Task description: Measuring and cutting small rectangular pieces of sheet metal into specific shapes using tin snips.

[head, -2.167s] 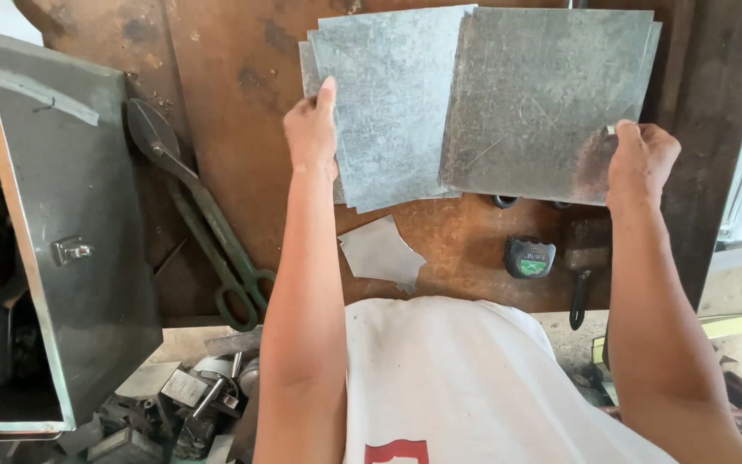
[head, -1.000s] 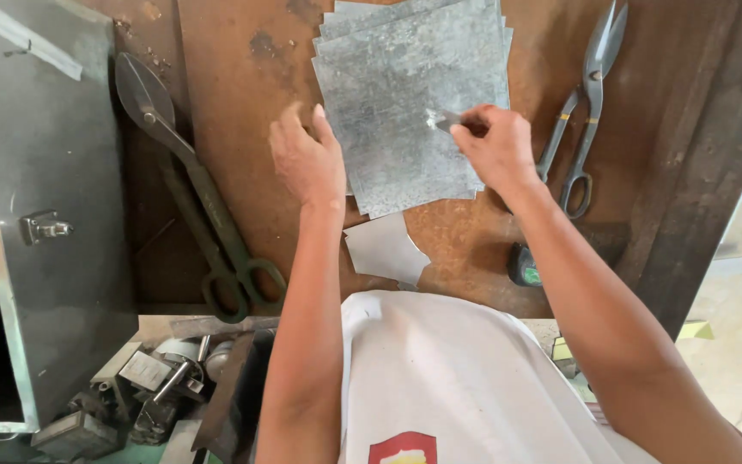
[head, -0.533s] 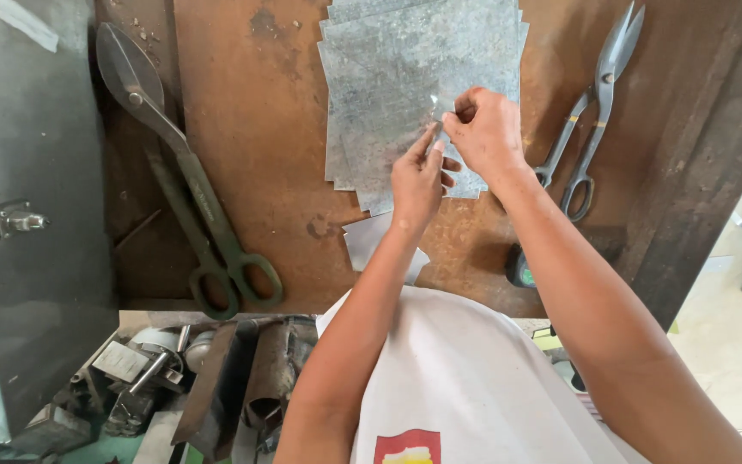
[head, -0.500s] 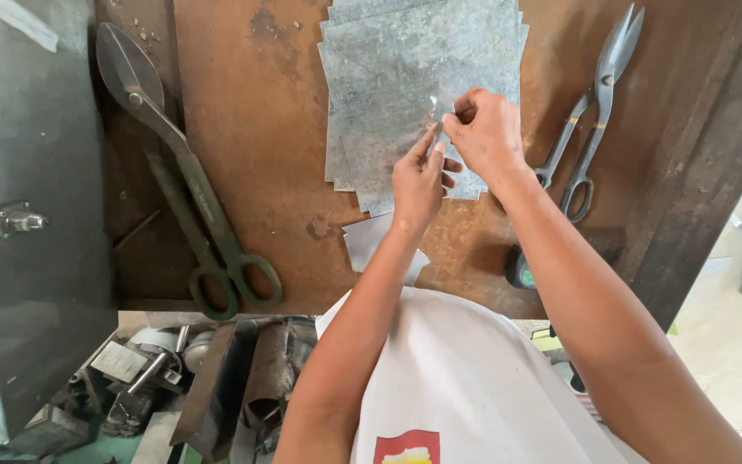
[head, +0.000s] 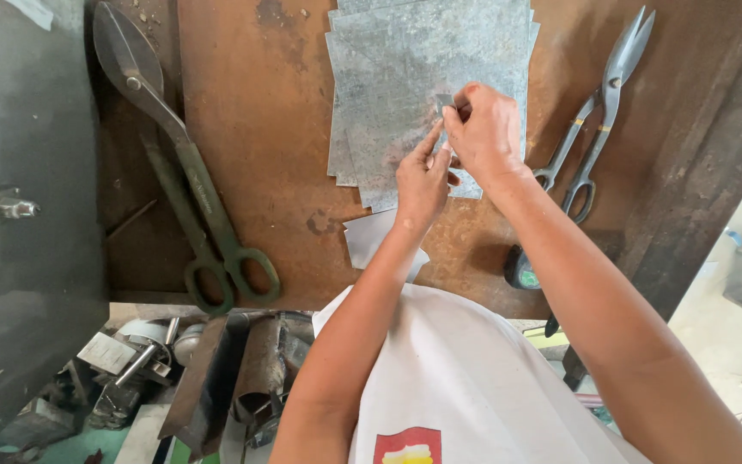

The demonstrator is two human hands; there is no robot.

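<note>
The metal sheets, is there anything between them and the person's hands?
Nothing visible is in the way. Both hands are right over the stack of grey metal sheets: the left hand points a finger at it, and the right hand pinches a small grey piece against it.

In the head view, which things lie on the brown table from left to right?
Grey metal box → green-handled snips → stack of grey metal sheets with left hand and right hand on it → silver snips.
</note>
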